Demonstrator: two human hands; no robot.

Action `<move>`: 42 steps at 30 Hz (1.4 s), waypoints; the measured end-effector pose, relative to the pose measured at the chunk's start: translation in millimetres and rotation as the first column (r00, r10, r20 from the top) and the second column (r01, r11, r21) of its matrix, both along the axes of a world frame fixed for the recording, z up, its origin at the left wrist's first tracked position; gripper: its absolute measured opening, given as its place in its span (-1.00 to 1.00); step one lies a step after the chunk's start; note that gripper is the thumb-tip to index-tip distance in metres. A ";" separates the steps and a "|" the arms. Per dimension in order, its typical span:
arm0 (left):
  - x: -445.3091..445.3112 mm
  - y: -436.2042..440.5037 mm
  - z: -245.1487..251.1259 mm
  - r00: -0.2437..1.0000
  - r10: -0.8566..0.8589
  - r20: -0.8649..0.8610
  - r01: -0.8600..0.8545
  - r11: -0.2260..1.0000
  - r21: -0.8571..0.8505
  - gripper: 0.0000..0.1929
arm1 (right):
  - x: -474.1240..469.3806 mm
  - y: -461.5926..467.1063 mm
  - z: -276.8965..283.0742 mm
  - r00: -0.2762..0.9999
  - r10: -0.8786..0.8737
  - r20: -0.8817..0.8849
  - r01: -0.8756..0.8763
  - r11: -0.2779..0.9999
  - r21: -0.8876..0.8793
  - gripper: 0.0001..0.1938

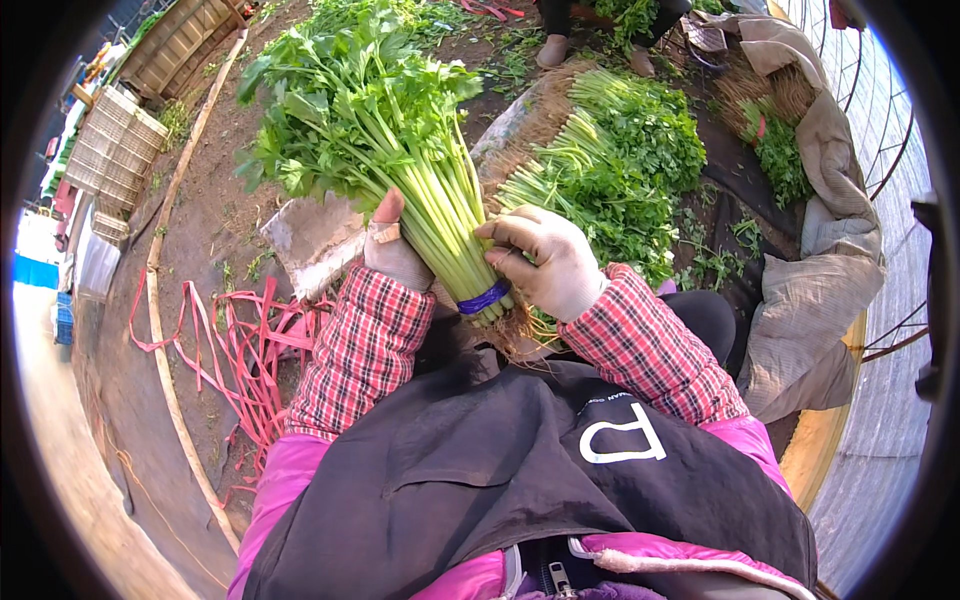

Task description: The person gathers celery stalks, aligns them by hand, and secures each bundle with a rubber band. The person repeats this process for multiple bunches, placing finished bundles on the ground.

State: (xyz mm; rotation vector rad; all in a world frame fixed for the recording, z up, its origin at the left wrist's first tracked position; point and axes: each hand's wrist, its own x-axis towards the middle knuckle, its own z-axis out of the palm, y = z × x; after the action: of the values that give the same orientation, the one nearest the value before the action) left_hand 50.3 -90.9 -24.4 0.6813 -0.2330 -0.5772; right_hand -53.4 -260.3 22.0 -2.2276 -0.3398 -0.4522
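A large bunch of celery (420, 180) lies tilted before me, leaves to the upper left and roots towards my lap. A blue-purple band (484, 298) circles its stalks just above the roots. My left hand (394, 244), in a pale glove with the thumb tip showing, grips the bunch from the left. At the right side of the stalks, my right hand (551, 259), also gloved, has bent fingers with the thumb and forefinger at the outer stalks; whether it pinches one is unclear.
More celery (607, 165) lies in a row at the right, roots leftward. Pink ribbons (251, 352) are heaped at the left, near a long wooden pole (157, 285). Another person's feet (553, 51) are beyond the row. A grey cloth (810, 307) and crates (116, 150) stand at the sides.
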 end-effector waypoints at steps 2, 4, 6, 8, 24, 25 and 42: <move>0.9 1.0 -1.6 0.998 0.042 -0.037 -0.041 0.999 0.029 -0.18 | 3.4 0.8 4.0 1.000 0.004 -0.011 -0.005 0.998 -0.062 -0.77; -0.6 4.6 0.9 0.995 0.031 -0.098 -0.037 0.998 -0.052 -0.38 | 6.9 0.9 4.7 1.000 0.026 -0.014 -0.027 0.998 -0.061 -0.82; -4.8 4.6 5.6 0.998 0.040 -0.041 -0.042 0.998 -0.050 -0.37 | 10.5 -0.2 -0.9 0.999 0.030 0.011 -0.029 0.999 -0.042 -0.85; -1.0 6.2 2.0 1.000 0.006 -0.003 -0.006 0.996 -0.084 -0.35 | 7.5 1.0 -1.2 0.997 0.018 0.069 -0.016 0.999 -0.032 -0.91; -1.3 11.6 6.7 0.992 -0.090 -0.088 0.075 0.985 -0.157 -0.24 | -6.4 7.4 -8.4 0.989 0.139 0.043 -0.145 0.936 0.320 -0.88; -0.2 11.9 5.7 0.991 -0.131 -0.041 0.120 0.973 -0.197 -0.24 | -8.2 10.4 -17.5 0.983 0.180 -0.048 -0.117 0.798 0.591 -0.85; 3.0 10.3 -3.8 0.898 -0.377 -0.225 0.192 0.798 -0.571 -0.49 | -13.0 -1.3 -25.0 0.939 0.086 -0.332 -0.033 0.986 0.163 0.01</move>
State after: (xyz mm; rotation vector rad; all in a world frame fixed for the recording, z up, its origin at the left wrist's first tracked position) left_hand 53.3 -80.6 -28.2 -0.0125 -0.1735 -0.8675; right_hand -66.4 -261.6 -3.0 -2.0879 -0.1819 -0.0549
